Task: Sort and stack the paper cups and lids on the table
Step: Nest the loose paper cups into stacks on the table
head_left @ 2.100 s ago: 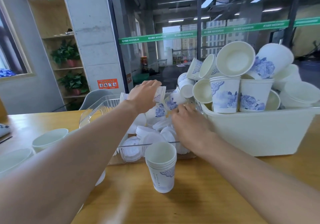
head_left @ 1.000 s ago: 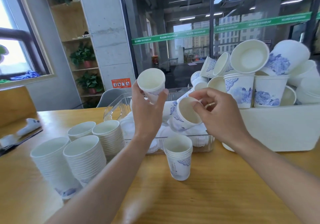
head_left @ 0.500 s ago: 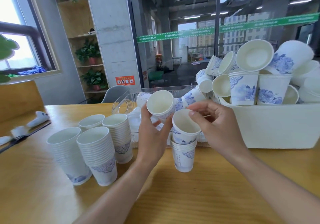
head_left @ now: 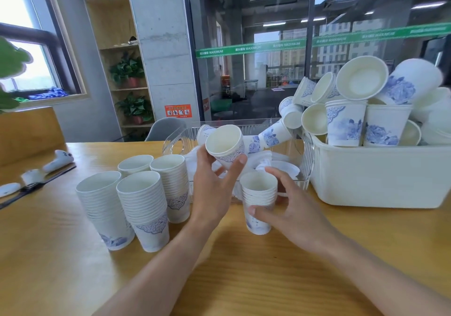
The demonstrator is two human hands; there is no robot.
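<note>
L hand raised w/ tilted cup; R hand round stack

Five cup stacks, two bins, two hands.

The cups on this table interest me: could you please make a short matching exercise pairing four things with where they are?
Things:
1. single cup
2. short stack
3. tall stacks
4. loose cups

Places:
A. heaped in the white bin
B. standing left of both hands
C. held up by the left hand
D. on the table, gripped by the right hand

Pairs: 1-C, 2-D, 3-B, 4-A
</note>
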